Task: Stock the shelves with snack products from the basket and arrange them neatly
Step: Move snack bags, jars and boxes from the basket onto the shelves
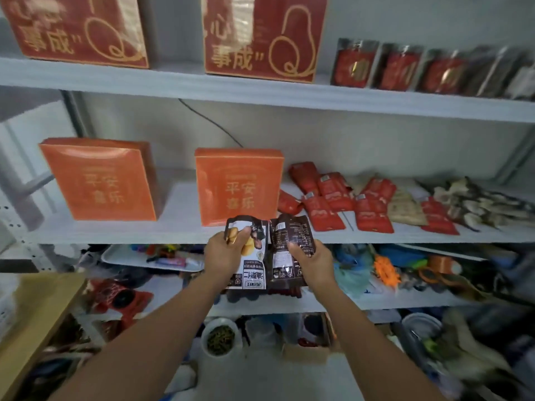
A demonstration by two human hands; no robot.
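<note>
Gripping pale packet (252,266) in left hand (224,253), dark packet (289,234) in right hand (314,263), before shelf edge (115,236).

I see the left packet (256,260) dark brown with a white panel and yellow nuts, the right packet (289,233) brown with white print, orange boxes (238,186) farther back, red sachets (327,211) right.

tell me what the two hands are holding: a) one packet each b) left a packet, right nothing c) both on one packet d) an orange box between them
a: the left hand grips the picture-side packet, the right hand grips the label-side packet, side by side.
</note>
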